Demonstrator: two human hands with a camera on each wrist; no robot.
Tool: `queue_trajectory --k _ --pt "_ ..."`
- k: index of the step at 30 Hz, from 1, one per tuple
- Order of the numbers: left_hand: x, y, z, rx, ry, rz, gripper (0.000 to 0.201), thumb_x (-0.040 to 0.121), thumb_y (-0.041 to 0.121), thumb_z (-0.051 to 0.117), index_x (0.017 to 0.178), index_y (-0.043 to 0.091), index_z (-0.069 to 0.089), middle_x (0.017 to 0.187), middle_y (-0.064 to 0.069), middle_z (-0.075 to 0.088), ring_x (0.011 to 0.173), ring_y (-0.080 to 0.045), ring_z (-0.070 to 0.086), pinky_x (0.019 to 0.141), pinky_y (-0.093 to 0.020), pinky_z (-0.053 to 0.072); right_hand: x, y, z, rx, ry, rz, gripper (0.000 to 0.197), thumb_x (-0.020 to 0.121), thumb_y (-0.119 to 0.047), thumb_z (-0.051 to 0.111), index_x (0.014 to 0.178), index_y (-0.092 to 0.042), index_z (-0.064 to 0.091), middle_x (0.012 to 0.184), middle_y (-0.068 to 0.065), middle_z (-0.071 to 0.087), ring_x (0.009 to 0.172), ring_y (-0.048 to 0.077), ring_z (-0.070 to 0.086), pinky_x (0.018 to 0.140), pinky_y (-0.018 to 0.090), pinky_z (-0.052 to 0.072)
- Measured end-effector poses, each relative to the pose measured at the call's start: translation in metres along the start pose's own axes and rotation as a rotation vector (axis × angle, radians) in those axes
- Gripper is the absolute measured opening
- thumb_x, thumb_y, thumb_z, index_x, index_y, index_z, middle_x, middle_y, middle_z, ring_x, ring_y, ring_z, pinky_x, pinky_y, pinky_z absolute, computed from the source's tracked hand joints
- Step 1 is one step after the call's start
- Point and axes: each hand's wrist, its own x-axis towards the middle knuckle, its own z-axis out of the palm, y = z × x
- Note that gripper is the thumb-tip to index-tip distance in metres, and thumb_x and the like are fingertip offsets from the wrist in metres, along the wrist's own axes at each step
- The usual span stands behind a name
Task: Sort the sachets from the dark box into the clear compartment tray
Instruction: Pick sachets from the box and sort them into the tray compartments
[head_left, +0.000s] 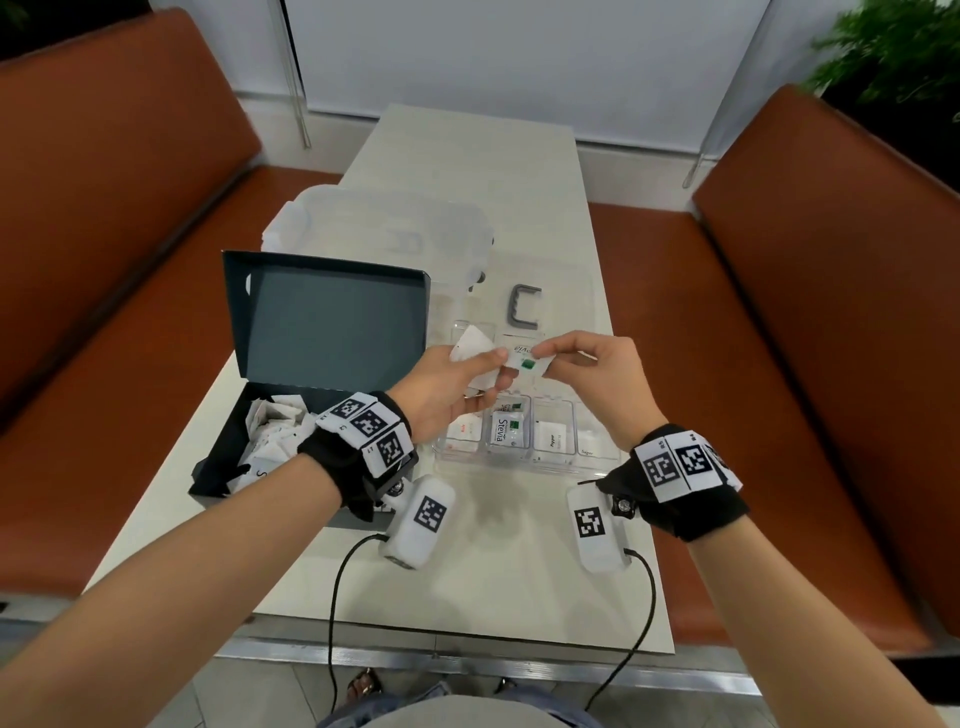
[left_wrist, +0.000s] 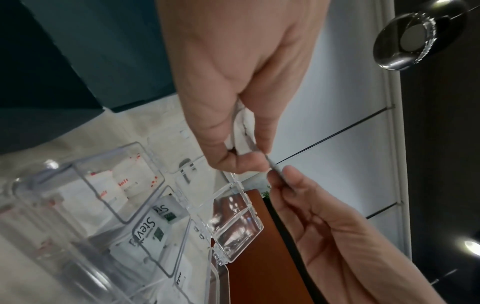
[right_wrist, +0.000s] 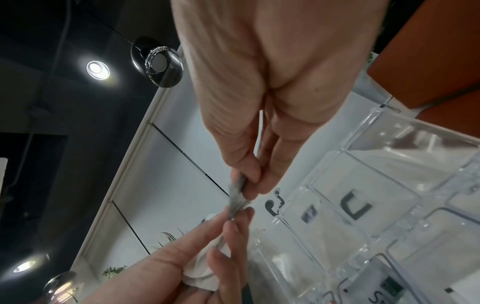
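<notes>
Above the worktop (head_left: 498, 561) and clear tray (head_left: 524, 462), the left hand (head_left: 447, 389) gripped white sachets (head_left: 470, 345); the right hand (head_left: 597, 374) pinched a green-marked sachet (head_left: 527, 361).

A dark rectangular cardboard box (head_left: 291, 415) sits open at the table's near left, its lid upright, white paper sachets (head_left: 270, 431) heaped loosely inside. Just to its right lies a clear plastic compartment tray (head_left: 524, 462); its near row holds a red-printed sachet (head_left: 464, 430), Stevia sachets (head_left: 506, 428), a pepper sachet (head_left: 551, 434) and a sugar sachet (head_left: 589, 447). Above the tray, a white sachet with a green mark (head_left: 525, 359) is held beside several plain white ones (head_left: 475, 349).
</notes>
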Motion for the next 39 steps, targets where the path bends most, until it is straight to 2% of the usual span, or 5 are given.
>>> queue_trajectory --k 4,11,18,23,39 --pt "0.003 0.003 -0.007 0.05 0.07 0.042 0.021 0.087 0.007 0.069 0.107 0.004 0.066 0.086 -0.008 0.065 0.063 -0.008 0.06 0.057 -0.017 0.051 -0.003 0.004 0.001 -0.045 -0.077 0.025 0.029 0.086 0.004 0.054 0.091 -0.016 0.074 0.092 0.0 0.074 0.079 0.005 0.069 0.076 0.021 0.054" --pt "0.001 0.004 -0.01 0.418 0.006 0.166 0.018 0.084 0.009 0.073 0.101 0.005 0.069 0.075 -0.005 0.064 0.056 -0.005 0.058 0.053 -0.017 0.048 0.009 0.001 0.009 -0.209 -0.122 0.026 0.028 0.085 -0.025 0.069 0.113 -0.022 0.066 0.087 0.002 0.072 0.071 0.006 0.062 0.068 0.019 0.046" --pt "0.002 0.005 -0.012 0.484 0.02 0.193 0.022 0.086 0.01 0.071 0.104 -0.003 0.068 0.08 -0.009 0.065 0.059 -0.006 0.059 0.053 -0.016 0.047 0.021 0.011 0.015 -0.185 -0.173 0.093 0.007 0.082 -0.014 0.073 0.088 -0.014 0.069 0.067 0.003 0.068 0.055 0.004 0.058 0.053 0.015 0.047" --pt "0.004 0.002 -0.022 0.462 0.097 0.194 0.021 0.087 0.015 0.07 0.103 0.001 0.068 0.084 -0.007 0.067 0.061 -0.005 0.06 0.056 -0.016 0.049 0.026 0.036 0.025 -0.301 -0.028 0.159 0.003 0.086 -0.008 0.066 0.086 -0.008 0.068 0.066 0.008 0.067 0.055 0.012 0.062 0.056 0.021 0.054" --pt "0.001 -0.006 -0.032 0.429 0.114 0.172 0.015 0.085 0.013 0.071 0.098 0.005 0.07 0.081 -0.004 0.068 0.058 -0.001 0.061 0.053 -0.014 0.048 0.015 0.059 0.052 -0.657 -0.096 0.102 0.012 0.088 -0.005 0.055 0.092 -0.009 0.066 0.089 0.016 0.068 0.083 0.028 0.063 0.075 0.032 0.052"
